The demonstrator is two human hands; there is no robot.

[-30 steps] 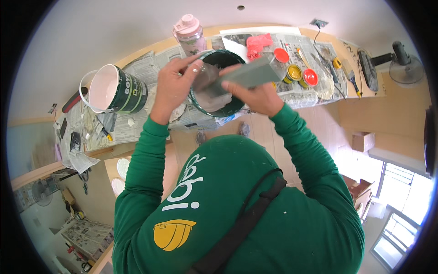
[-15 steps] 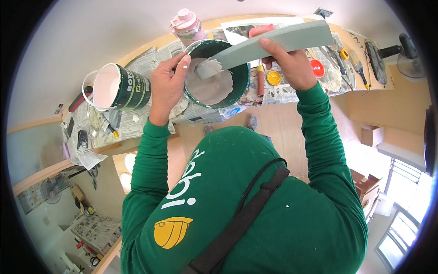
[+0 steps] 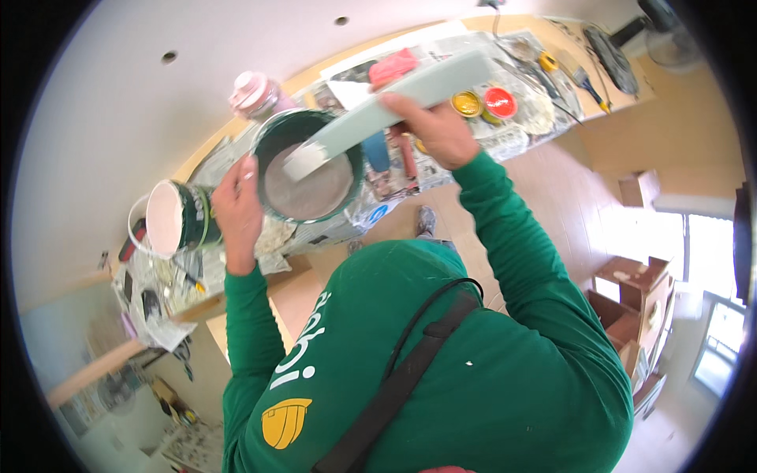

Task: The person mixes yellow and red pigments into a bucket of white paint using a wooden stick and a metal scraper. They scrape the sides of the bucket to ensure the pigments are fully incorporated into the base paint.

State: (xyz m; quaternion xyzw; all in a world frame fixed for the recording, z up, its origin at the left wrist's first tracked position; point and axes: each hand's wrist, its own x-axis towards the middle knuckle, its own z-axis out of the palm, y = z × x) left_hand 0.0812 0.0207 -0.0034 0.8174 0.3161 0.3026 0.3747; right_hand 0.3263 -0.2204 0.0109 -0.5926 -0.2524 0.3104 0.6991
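Note:
A dark green bucket (image 3: 356, 177) stands on the newspaper-covered bench, with greyish-white paint (image 3: 319, 195) inside. My left hand (image 3: 239, 206) grips the bucket's left rim, thumb up near the edge. In my right hand (image 3: 438, 132), fingers closed round its middle, is a long flat grey-green stick (image 3: 355, 126). Its lower end, coated pale, reaches down into the bucket at the paint's surface; how deep it goes cannot be told. The stick's other end points up and to the right over the bench, blurred by motion.
Left of my left hand is a second bucket (image 3: 195, 217) with pale paint. A pink-lidded bottle (image 3: 256, 96) stands behind. Rightward are a pink cloth (image 3: 393, 67), a yellow tin (image 3: 467, 103), a red tin (image 3: 499, 102), a paintbrush (image 3: 585, 80) and a small fan (image 3: 666, 39).
The view has swung, so bucket, hands and bench sit further left and lower. The stick has moved within the paint, whose surface looks smoother. Both hands keep their holds.

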